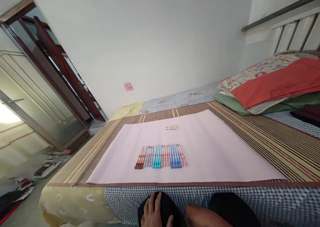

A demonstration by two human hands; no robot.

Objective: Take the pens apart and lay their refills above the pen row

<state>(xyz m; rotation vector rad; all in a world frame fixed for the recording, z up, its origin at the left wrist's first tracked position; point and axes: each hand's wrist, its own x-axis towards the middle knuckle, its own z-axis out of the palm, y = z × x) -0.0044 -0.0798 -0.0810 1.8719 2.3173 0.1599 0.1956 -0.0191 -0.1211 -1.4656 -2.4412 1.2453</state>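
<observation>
Pens (160, 156) in a row on a pale pink sheet (212, 153) atop the bed (82, 160).
From the left, brown (140, 157), grey (149, 157), turquoise, pinkish (165, 155), blue (175, 155) and red-marked ones lie side by side; below them my left hand (152, 212) rests on my dark-clad knee (172, 208), grip wide; small patterned pieces (172, 128) lie beyond; farther right, my right arm (205, 217) shows partly, its grip I cannot tell.

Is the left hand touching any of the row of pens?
No, the left hand rests on the black-clad knee, apart from the row of pens on the pale pink sheet.
</observation>
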